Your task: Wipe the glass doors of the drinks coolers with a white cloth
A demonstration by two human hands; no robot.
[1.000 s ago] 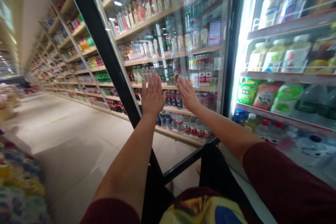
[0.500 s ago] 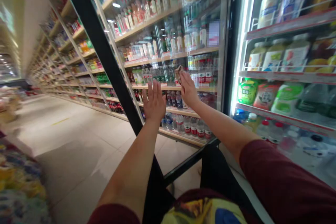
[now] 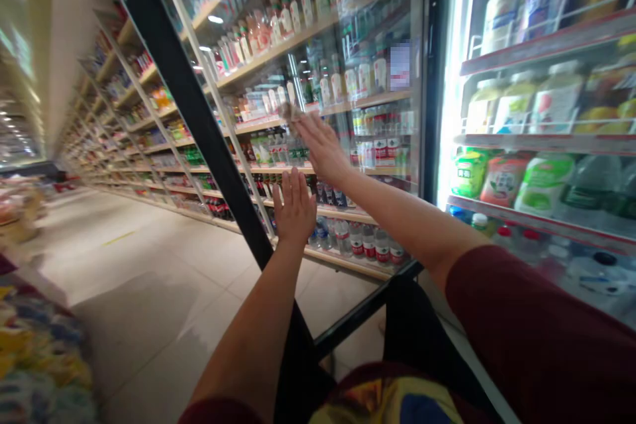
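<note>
An open glass cooler door (image 3: 377,26) with a black frame stands in front of me. My left hand (image 3: 294,209) lies flat against the glass, fingers stretched out, low near the frame. My right hand (image 3: 318,139) is higher up on the same pane and presses a small brownish cloth (image 3: 288,110) to the glass under its fingers. Both arms wear dark red sleeves.
To the right is the lit open cooler (image 3: 546,146) with shelves of bottles and cartons. Through the glass I see long drink shelves (image 3: 149,119) running down the aisle on the left. The tiled floor (image 3: 149,278) lies below. A bin of colourful packets (image 3: 40,351) sits at the lower left.
My right hand has slid up and to the left across the glass with the cloth. My left hand has dropped lower on the pane.
</note>
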